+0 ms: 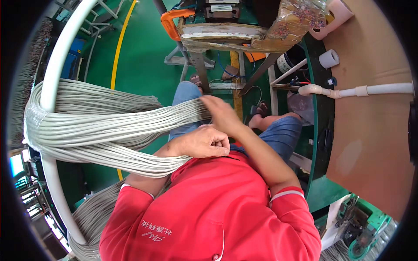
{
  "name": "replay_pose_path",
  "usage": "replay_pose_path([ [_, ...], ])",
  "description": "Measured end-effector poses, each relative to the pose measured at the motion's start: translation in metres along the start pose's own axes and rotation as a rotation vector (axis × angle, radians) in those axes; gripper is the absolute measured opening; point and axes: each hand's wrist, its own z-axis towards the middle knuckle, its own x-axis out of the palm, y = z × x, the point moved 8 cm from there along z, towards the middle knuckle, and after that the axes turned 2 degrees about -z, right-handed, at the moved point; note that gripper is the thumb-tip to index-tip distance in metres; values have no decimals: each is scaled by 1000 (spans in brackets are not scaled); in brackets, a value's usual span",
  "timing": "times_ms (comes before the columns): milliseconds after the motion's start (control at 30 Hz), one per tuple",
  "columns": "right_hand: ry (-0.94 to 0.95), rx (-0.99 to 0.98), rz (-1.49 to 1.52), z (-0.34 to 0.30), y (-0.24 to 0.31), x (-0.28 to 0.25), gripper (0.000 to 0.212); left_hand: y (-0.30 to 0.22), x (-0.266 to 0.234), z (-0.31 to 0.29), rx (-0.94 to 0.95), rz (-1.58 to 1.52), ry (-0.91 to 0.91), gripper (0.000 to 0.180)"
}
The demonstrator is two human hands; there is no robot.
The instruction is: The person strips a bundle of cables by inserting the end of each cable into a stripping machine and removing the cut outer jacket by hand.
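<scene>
Head view: a bundle of grey cables hangs over a white pipe, its long axis running left to right toward the lap. The left hand is fisted around the lower strands; the right hand pinches the upper strands' ends.

Person, head view: wore a red short-sleeved polo shirt with white-trimmed sleeve cuffs, white embroidered lettering on the chest and a red button at the placket; blue denim knee-length shorts; dark open sandals. Forearms bare.
</scene>
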Motion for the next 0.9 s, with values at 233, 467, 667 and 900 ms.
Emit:
replay_pose_path([
  [233,-12,-117,111,30,15,57,57,24,12,-17,-120,-237,-62,19],
  [467,-100,7,140,15,-1,57,27,63,-16,-69,124,-728,-538,24],
  [667,-256,-35,80,3,-3,33,27,71,-10,-110,764,-1226,-561,42],
  [900,-436,-44,-108,-7,-10,-19,26,87,-1,-86,418,-594,-809,45],
])
